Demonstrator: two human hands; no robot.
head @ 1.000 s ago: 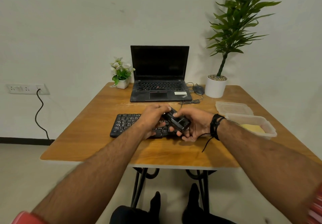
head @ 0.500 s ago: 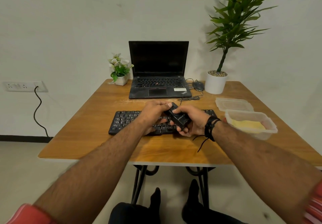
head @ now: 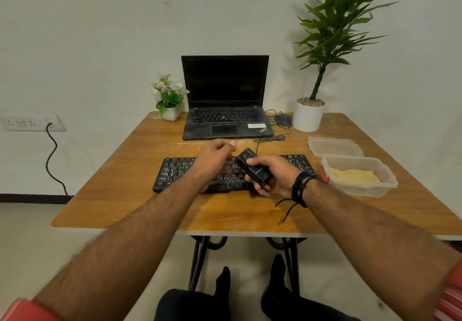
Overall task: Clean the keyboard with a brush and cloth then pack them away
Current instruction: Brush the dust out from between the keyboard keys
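A: Right hand (head: 271, 177)?
B: Grip closed on brush (head: 255, 168), long axis pointing to desk's far edge, over keyboard (head: 180, 172).
A: Left hand (head: 215, 157)?
B: Loosely curled, empty, just beside the brush tip.

A small desk workspace, of the home-office kind

A wooden table (head: 140, 195) is set against a plain pale wall. An open laptop (head: 226, 100), a separate keyboard (head: 180, 170) and a wired mouse (head: 283, 120) are laid out on it, flanked by a small flower pot (head: 170, 100) and a tall potted plant (head: 325, 45); a wall socket (head: 30, 122) with a plugged cable is seen at left.
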